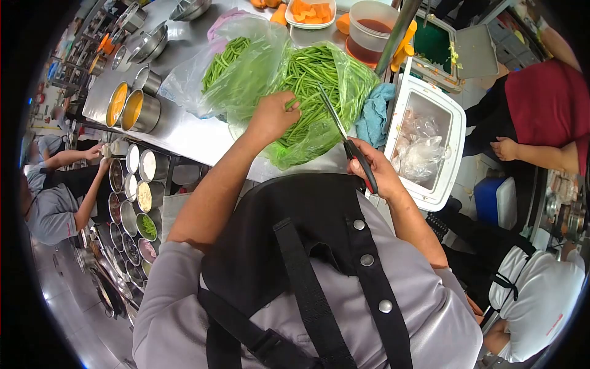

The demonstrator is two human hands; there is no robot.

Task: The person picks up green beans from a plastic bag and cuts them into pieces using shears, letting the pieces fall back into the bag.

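Note:
My left hand is closed over the pile of green beans, its fingertips pinched where a bit of green bean shows between them. A pair of scissors with black and red handles is in my right hand, the metal blades pointing up and left across the beans. The beans lie in an open clear green plastic bag on the steel table. Beside it, to the left, a second plastic bag holds more green beans.
A blue cloth lies at the table's right edge, next to a white cooler with plastic bags inside. Metal pots stand at left. Behind the beans are a tray of cut orange pieces and a tub of reddish liquid. Other people stand on both sides.

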